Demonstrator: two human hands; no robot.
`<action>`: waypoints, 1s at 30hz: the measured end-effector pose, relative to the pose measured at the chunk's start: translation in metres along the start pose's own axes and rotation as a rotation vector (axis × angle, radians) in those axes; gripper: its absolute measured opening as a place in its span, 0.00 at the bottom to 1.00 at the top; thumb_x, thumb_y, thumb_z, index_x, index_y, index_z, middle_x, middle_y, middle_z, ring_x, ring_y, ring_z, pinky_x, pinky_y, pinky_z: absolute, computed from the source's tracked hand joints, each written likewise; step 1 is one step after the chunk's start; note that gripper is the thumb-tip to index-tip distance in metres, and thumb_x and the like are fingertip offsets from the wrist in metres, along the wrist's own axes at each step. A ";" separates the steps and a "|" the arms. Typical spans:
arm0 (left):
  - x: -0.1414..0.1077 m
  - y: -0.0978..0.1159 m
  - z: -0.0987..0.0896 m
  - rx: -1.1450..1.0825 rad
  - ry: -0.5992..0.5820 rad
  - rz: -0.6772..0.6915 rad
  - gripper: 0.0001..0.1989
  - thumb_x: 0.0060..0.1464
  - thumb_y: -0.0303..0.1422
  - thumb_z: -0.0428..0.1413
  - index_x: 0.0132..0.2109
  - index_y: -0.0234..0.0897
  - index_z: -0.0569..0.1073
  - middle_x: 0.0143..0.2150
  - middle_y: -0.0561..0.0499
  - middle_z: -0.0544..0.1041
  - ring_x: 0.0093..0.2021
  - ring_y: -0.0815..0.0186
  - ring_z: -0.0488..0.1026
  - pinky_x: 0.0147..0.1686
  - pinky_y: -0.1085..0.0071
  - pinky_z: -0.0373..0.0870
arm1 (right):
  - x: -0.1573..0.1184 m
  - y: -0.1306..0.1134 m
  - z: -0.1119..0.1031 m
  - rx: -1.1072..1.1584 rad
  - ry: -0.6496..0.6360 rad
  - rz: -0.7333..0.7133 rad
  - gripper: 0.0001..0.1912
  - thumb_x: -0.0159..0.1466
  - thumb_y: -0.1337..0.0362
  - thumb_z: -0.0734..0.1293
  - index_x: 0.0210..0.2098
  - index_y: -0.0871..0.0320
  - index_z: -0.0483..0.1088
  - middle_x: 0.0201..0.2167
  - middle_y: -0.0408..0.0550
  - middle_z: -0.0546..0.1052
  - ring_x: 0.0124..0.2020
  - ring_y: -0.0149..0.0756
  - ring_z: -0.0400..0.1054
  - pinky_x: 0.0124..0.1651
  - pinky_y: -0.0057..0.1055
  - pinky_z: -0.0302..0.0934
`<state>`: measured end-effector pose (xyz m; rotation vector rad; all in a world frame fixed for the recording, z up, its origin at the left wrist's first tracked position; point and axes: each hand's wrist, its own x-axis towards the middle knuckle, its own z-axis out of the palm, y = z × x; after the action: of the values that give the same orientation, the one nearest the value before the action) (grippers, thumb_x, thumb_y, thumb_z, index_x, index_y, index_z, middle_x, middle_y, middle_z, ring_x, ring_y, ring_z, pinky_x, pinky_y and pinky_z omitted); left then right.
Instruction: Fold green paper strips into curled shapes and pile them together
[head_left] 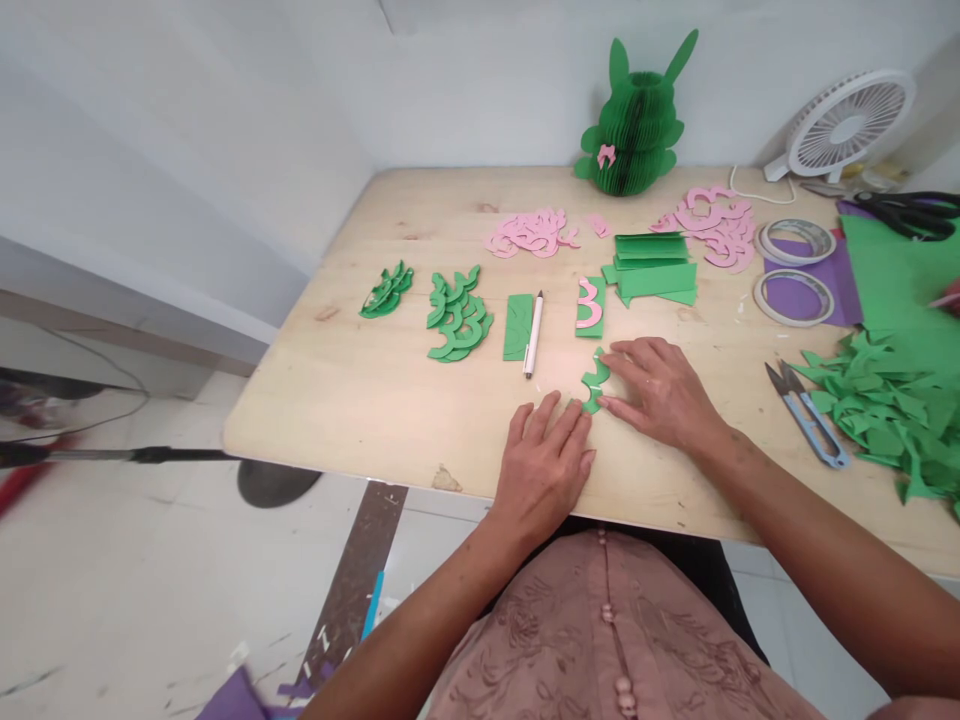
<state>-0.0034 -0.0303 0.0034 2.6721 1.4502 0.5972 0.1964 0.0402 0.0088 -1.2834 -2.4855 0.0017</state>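
Note:
A small wavy green paper cutout (596, 382) lies on the table in front of me. My left hand (544, 465) rests flat with its fingers spread, its fingertips at the cutout's lower end. At the right edge of the cutout, my right hand (664, 392) touches it with thumb and index finger stretched apart. Just above lies a green paper rectangle (598, 323) with a pink curved paper template (589, 303) on it. A white pen (534, 335) lies beside another green rectangle (516, 327) that bears drawn curved lines.
Left are piles of green curved cutouts (459, 318); behind are pink cutouts (532, 232) and green strips (652, 280). To the right lie blue thread snips (814, 420), green scraps (885, 415), tape rolls (795, 298) and black scissors (911, 212). A green honeycomb-paper figure (637, 130) and fan (847, 130) stand behind.

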 end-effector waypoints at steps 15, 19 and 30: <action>0.011 -0.010 -0.002 -0.170 0.092 -0.255 0.12 0.55 0.30 0.50 0.46 0.36 0.71 0.41 0.46 0.75 0.44 0.59 0.68 0.44 0.61 0.63 | -0.001 0.001 0.002 0.011 -0.012 0.011 0.23 0.61 0.51 0.62 0.50 0.59 0.68 0.50 0.56 0.70 0.48 0.49 0.61 0.48 0.44 0.56; 0.025 -0.009 -0.003 -0.102 0.004 -0.320 0.09 0.53 0.33 0.54 0.42 0.38 0.71 0.38 0.47 0.74 0.41 0.57 0.67 0.41 0.60 0.62 | -0.001 0.002 0.002 0.019 -0.025 0.016 0.23 0.61 0.53 0.62 0.51 0.59 0.67 0.49 0.57 0.70 0.49 0.49 0.61 0.48 0.45 0.56; 0.050 -0.007 0.001 -0.002 -0.012 -0.224 0.10 0.56 0.33 0.51 0.45 0.39 0.70 0.39 0.48 0.73 0.41 0.58 0.67 0.39 0.61 0.61 | -0.001 0.001 0.002 0.005 -0.022 0.021 0.20 0.62 0.56 0.61 0.50 0.59 0.68 0.49 0.56 0.70 0.48 0.48 0.60 0.48 0.44 0.56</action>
<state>0.0159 0.0141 0.0162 2.4579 1.7125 0.5627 0.1966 0.0403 0.0066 -1.3135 -2.4888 0.0270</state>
